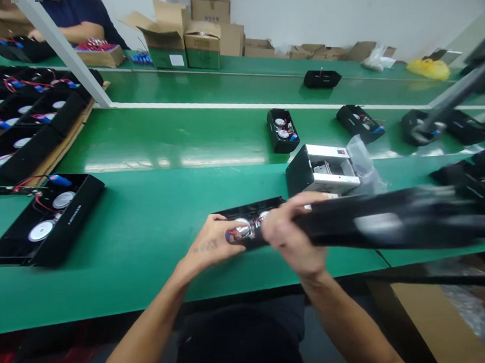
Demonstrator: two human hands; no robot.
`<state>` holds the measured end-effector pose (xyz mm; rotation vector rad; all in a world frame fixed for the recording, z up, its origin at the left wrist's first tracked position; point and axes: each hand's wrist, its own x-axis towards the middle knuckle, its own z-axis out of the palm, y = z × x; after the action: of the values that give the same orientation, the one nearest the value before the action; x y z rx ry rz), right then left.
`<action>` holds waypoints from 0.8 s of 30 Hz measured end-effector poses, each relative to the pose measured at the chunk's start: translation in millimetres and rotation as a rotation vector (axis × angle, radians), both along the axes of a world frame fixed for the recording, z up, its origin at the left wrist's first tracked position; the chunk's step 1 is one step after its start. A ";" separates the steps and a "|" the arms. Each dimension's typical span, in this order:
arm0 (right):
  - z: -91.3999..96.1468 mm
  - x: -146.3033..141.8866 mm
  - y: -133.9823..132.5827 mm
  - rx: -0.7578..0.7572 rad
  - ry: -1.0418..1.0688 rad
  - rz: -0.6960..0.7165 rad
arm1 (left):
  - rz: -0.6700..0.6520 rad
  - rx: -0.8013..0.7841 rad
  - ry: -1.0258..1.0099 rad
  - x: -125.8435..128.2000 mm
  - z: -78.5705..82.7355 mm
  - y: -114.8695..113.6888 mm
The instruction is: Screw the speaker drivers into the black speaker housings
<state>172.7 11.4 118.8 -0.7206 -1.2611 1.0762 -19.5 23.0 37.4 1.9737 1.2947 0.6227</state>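
Observation:
An open black speaker housing [248, 209] with round silver drivers lies near the front edge of the green bench [154, 209]. My left hand [215, 243] rests on its left end, fingers curled on a small part with red and blue wires. My right hand [293, 236] is wrapped round one end of a long black cover [393, 224], blurred by motion, that stretches to the right above the bench.
Another open speaker housing [43, 221] lies at the left, with several more stacked behind it [20, 118]. A silver-and-black box [322, 171] stands behind my hands. More housings [282, 130] sit on the belt. Cardboard boxes [201, 41] line the far side; another person's arm [73, 30] works at top left.

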 end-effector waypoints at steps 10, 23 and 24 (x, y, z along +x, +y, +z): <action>-48.8 141.8 20.5 -0.214 -0.268 -0.690 | 0.035 -0.385 -0.213 -28.5 13.3 70.9; -110.5 81.4 -35.1 0.409 -0.856 -0.739 | 0.124 -0.311 -0.246 -25.9 13.4 50.1; -117.4 79.0 -39.2 0.347 -0.824 -0.650 | 0.147 -0.277 -0.242 -28.6 15.5 59.6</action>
<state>251.7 -27.8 1.4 -1.2456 -1.6599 -0.0141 -48.1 82.6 52.9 1.5398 1.3050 0.6884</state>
